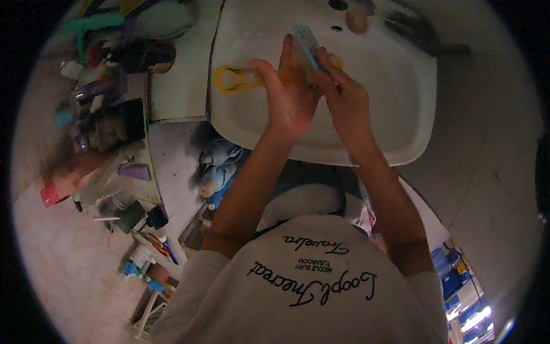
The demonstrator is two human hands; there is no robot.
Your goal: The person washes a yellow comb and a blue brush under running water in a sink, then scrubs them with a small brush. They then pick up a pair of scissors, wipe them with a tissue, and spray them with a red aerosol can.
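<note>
Both hands are over the white washbasin (401,114), near the middle of it. The left hand (289,94) stands with its palm turned to the right and its fingers pointing to the far side. The right hand (344,97) is pressed against it from the right. Between them they hold a small light-blue object with a pale edge (306,43). It looks like a flat sponge or a small brush, but the picture is too blurred to say which. It sticks out on the far side of the fingers, above the bowl of the washbasin. The grip of each hand is narrow, closed on this object: the left palm backs it and the right fingers wrap its near end.

On the left part of the washbasin lies a yellow ring-shaped thing (232,78), just beside the left thumb. Whether it touches the thumb, I cannot tell. At the far rim there are dark tap holes (338,6).

I judge that the blue object is light and a little soft, and probably wet, so it may be slippery. It is best held by its long sides, with the fingers across the width.

To the left of the washbasin is a crowded shelf with bottles and tubes (103,114). A red-capped tube (50,194) lies nearer, at the left.
</note>
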